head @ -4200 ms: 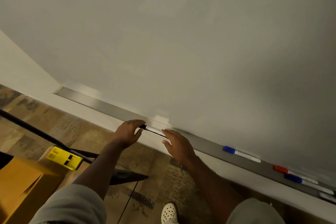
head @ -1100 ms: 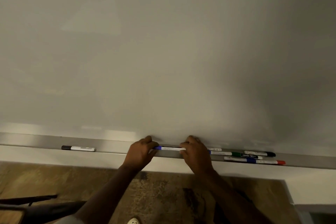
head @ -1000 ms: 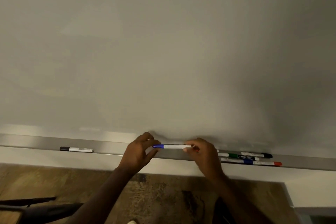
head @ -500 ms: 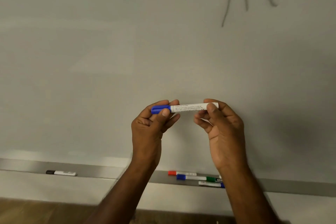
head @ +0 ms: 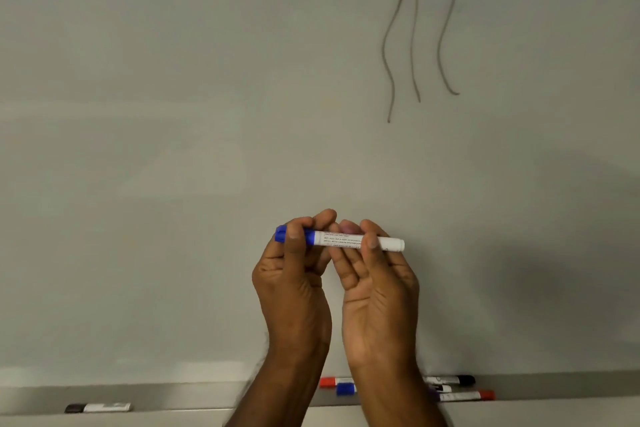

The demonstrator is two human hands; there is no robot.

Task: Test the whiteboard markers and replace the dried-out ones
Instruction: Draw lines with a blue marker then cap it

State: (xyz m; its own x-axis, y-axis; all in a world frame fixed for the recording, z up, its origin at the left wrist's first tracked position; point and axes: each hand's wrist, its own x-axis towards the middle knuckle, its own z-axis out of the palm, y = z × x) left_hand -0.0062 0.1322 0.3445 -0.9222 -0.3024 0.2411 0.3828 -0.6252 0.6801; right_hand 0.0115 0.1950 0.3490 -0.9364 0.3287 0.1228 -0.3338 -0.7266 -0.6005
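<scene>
Here, two hands, left hand (head: pixel 294 284) pinching the cap, right hand (head: pixel 377 291) gripping the barrel of one blue marker (head: pixel 341 241), three wavy lines (head: pixel 415 28) on the whiteboard (head: pixel 173 114), one black marker (head: pixel 98 407) alone on the tray (head: pixel 190 395).

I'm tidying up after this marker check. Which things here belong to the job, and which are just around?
Part of the job:
- blue marker, capped, held by left hand and right hand
- whiteboard
- tray markers
- black marker lying apart

Just there:
- three wavy lines already drawn
- tray
</scene>
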